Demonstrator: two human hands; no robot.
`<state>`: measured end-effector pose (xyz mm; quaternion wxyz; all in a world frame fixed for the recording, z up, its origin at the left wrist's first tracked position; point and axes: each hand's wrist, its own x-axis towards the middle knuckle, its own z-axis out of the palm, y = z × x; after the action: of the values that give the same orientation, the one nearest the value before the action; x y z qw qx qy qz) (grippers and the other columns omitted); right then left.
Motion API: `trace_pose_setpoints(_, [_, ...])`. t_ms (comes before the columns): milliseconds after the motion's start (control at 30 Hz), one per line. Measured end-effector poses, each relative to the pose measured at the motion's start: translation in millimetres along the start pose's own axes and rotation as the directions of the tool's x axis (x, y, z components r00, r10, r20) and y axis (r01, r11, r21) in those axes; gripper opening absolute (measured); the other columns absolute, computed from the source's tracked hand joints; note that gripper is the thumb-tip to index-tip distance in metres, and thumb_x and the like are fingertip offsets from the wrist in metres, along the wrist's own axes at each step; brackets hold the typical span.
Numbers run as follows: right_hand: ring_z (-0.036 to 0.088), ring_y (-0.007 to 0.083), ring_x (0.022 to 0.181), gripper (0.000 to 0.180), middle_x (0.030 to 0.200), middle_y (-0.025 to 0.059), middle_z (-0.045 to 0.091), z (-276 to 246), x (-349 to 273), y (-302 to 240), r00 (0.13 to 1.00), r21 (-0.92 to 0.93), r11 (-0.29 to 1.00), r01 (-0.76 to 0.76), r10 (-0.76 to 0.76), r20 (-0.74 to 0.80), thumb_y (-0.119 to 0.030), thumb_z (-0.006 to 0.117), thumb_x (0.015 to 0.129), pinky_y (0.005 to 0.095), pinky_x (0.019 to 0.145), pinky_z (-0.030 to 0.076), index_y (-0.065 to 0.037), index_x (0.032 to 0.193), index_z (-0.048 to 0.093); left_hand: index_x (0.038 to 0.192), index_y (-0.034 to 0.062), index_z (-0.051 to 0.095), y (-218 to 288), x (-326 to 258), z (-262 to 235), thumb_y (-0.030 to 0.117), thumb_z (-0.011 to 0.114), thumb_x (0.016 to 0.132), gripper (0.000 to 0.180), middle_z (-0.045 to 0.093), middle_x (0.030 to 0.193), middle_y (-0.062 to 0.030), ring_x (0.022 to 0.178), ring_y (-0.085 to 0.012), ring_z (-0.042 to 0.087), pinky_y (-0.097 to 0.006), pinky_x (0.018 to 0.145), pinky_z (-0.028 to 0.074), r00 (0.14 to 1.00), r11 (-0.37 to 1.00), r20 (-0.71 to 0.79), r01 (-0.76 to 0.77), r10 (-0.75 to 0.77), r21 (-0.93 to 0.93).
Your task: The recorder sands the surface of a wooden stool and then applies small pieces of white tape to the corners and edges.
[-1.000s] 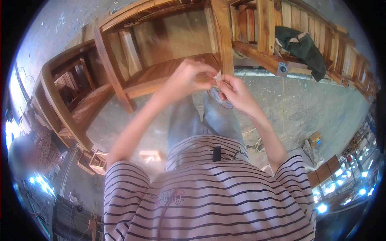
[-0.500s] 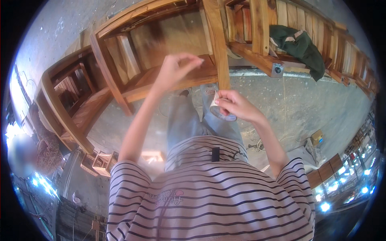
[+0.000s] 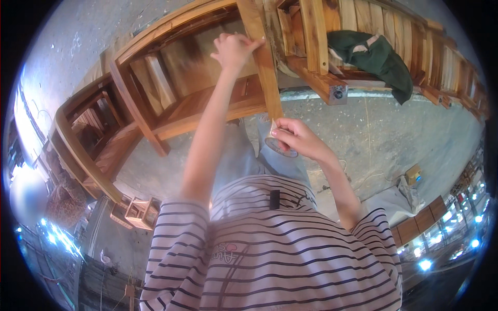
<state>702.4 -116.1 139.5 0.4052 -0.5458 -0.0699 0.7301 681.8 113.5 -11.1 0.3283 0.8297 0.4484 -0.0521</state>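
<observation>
My left hand [image 3: 236,51] reaches far forward to the wooden cabinet frame. One digit stretches right, its tip at the upright wooden post [image 3: 267,67], while the other fingers are bent and apart. A small pale spot shows at that tip; I cannot tell whether it is a nail or a scrap of tape. Closer to my body, my right hand [image 3: 301,137] grips a roll of tape [image 3: 280,148] by its edge, near the foot of the post. A pale loose end [image 3: 273,126] stands up by the thumb. The cabinet frame [image 3: 207,118] has an open front and brown panels inside.
Another wooden piece with a curved edge [image 3: 85,160] stands at the left. Slatted wooden furniture [image 3: 410,31] lines the far right, with a dark green cloth [image 3: 381,59] draped over it. A thin cord [image 3: 367,124] lies on the concrete floor. A small wooden stool [image 3: 141,212] stands behind at left.
My left hand has moved forward and right, from a pinch in front of the cabinet to the post, its fingers now spread. The right hand keeps the tape roll, almost in place.
</observation>
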Motion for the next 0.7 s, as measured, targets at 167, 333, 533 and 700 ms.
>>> trace_pose_setpoints(167, [0.048, 0.0055, 0.057, 0.015, 0.068, -0.0018, 0.052, -7, -3, -3, 0.982, 0.119, 0.982, 0.148, -0.131, -0.137, -0.018, 0.054, 0.098, 0.0218, 0.050, 0.038, -0.005, 0.090, 0.054, 0.073, 0.0068, 0.061, -25, 8, 14, 0.069, 0.082, 0.056, 0.067, 0.066, 0.095, -0.0062, 0.095, -0.0220, 0.060, -0.054, 0.089, 0.040, 0.932, 0.903, 0.216, 0.343, -0.292, -0.260])
trace_pose_setpoints(333, [0.050, 0.0071, 0.062, 0.017, 0.085, 0.0026, 0.055, -15, -3, -6, 0.938, 0.171, 0.937, 0.304, -0.264, -0.223, -0.011, 0.051, 0.098, 0.0222, 0.056, 0.042, -0.004, 0.114, 0.051, 0.065, 0.0097, 0.052, -7, -2, 39, 0.064, 0.083, 0.061, 0.063, 0.060, 0.067, 0.0004, 0.068, -0.0128, 0.057, -0.033, 0.071, 0.045, 0.947, 0.828, 0.170, 0.320, -0.272, -0.461])
trace_pose_setpoints(533, [0.052, 0.0100, 0.067, 0.043, 0.090, 0.0047, 0.055, 5, 0, -22, 0.950, 0.150, 0.950, 0.274, -0.242, -0.199, -0.005, 0.051, 0.097, 0.0235, 0.062, 0.044, -0.011, 0.137, 0.036, 0.075, 0.0059, 0.057, -51, -4, 23, 0.039, 0.078, 0.081, 0.039, 0.062, 0.078, 0.0003, 0.072, -0.0089, 0.055, -0.025, 0.068, 0.045, 0.980, 0.765, 0.187, 0.071, 0.066, -0.640])
trace_pose_setpoints(700, [0.054, 0.0106, 0.070, 0.045, 0.093, 0.0055, 0.057, 20, 9, -15, 0.937, 0.116, 0.951, 0.288, -0.255, -0.240, -0.005, 0.051, 0.097, 0.0243, 0.065, 0.046, -0.011, 0.139, 0.035, 0.103, 0.0006, 0.068, -22, -97, -60, 0.020, 0.071, 0.089, 0.024, 0.068, 0.102, -0.0048, 0.095, -0.0116, 0.060, -0.027, 0.082, 0.047, 0.899, 0.559, 0.408, 0.258, 0.160, -0.788])
